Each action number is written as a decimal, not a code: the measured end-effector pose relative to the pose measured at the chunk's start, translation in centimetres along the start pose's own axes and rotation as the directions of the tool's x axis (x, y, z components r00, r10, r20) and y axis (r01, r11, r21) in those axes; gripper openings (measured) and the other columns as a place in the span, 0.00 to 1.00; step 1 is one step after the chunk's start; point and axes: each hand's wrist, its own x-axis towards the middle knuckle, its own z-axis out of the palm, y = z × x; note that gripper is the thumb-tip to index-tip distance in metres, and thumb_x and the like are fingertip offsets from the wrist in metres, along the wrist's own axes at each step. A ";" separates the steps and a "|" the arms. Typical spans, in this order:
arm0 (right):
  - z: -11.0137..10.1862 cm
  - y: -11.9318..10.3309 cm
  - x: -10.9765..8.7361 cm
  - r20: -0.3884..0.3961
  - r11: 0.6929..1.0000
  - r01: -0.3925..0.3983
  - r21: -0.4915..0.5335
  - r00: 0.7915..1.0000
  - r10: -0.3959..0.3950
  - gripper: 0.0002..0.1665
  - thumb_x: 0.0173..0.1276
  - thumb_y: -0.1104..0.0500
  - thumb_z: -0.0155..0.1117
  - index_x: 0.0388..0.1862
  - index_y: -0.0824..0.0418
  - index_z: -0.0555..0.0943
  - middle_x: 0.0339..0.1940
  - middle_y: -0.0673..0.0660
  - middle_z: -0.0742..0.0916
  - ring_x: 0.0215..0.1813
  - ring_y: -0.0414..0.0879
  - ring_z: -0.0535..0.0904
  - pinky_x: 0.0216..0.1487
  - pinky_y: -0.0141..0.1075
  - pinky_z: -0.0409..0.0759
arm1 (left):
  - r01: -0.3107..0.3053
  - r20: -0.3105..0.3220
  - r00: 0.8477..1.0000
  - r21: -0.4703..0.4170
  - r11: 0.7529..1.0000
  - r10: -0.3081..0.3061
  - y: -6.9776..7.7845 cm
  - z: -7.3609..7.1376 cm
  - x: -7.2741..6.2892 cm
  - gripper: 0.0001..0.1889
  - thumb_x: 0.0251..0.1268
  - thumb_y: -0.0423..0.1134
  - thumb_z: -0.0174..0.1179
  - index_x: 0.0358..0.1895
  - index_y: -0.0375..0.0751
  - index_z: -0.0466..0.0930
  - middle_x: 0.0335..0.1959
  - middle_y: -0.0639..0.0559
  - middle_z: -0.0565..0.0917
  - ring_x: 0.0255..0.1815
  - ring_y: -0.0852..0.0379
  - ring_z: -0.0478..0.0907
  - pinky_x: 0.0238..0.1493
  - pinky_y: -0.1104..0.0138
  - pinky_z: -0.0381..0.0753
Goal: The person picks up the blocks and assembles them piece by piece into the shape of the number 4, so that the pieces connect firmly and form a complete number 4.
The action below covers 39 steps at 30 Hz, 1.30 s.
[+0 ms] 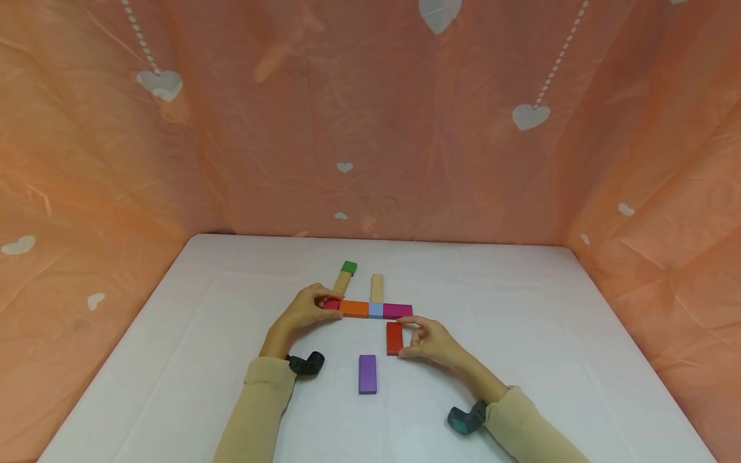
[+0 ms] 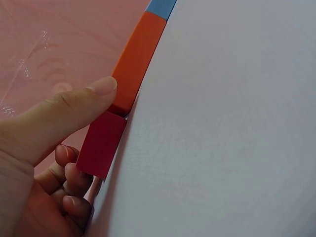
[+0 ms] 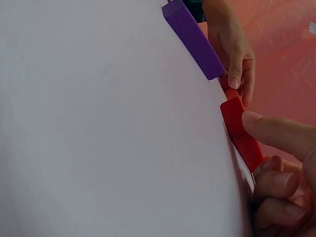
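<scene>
A row of flat blocks lies across the table: crimson (image 2: pixel 102 145), orange (image 1: pixel 354 309), light blue (image 1: pixel 375 311) and magenta (image 1: pixel 397 311). My left hand (image 1: pixel 308 307) grips the row's left end, fingers curled by the crimson block and thumb at its joint with the orange one. Just below the magenta block, my right hand (image 1: pixel 434 341) pinches a red block (image 1: pixel 394 339) by its ends, its long side pointing away from me. From behind the row, a tan block (image 1: pixel 377 289) extends upward at the light blue piece. Another tan block (image 1: pixel 341 283) slants up on the left, topped by a green block (image 1: pixel 349 267).
Between the forearms a purple block (image 1: pixel 367 374) lies alone, nearer to me than the row. The white table (image 1: pixel 521 308) is enclosed by orange curtains (image 1: pixel 370 128) with pale hearts. Dark wrist cameras (image 1: pixel 467 418) are strapped to both wrists.
</scene>
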 end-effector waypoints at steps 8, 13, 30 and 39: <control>0.1 -0.1 0.1 0.000 1.000 -0.014 -0.013 1.000 0.014 0.37 0.54 0.66 0.73 0.63 0.71 0.71 0.18 0.49 0.73 0.21 0.34 0.67 0.28 0.25 0.68 | 0.005 0.006 1.000 0.001 1.000 -0.005 0.1 0.0 -0.1 0.18 0.52 0.38 0.72 0.49 0.40 0.85 0.33 0.47 0.72 0.38 0.55 0.65 0.38 0.69 0.65; 0.1 -0.3 0.2 -0.002 1.000 -0.014 -0.025 1.000 0.014 0.37 0.54 0.65 0.73 0.63 0.70 0.72 0.18 0.49 0.73 0.21 0.35 0.67 0.28 0.26 0.70 | -0.016 0.002 1.000 0.017 1.000 0.016 -0.1 0.0 -0.1 0.18 0.52 0.38 0.71 0.49 0.39 0.85 0.33 0.47 0.73 0.37 0.55 0.65 0.37 0.70 0.64; 0.6 -0.4 0.7 -0.004 0.999 -0.005 -0.049 1.000 0.004 0.36 0.54 0.64 0.74 0.62 0.70 0.73 0.17 0.47 0.73 0.21 0.34 0.67 0.27 0.26 0.68 | -0.017 0.000 1.000 0.029 0.999 0.017 -0.2 -0.1 0.1 0.18 0.52 0.38 0.72 0.48 0.39 0.86 0.34 0.44 0.75 0.37 0.55 0.65 0.37 0.69 0.64; 0.8 -0.6 0.7 0.001 0.997 -0.023 -0.068 1.000 0.023 0.36 0.54 0.63 0.74 0.62 0.68 0.73 0.17 0.48 0.74 0.21 0.36 0.68 0.31 0.27 0.70 | 0.011 -0.005 1.000 0.024 1.000 -0.010 0.1 0.0 0.0 0.18 0.52 0.38 0.71 0.48 0.39 0.86 0.37 0.43 0.76 0.39 0.54 0.66 0.39 0.68 0.66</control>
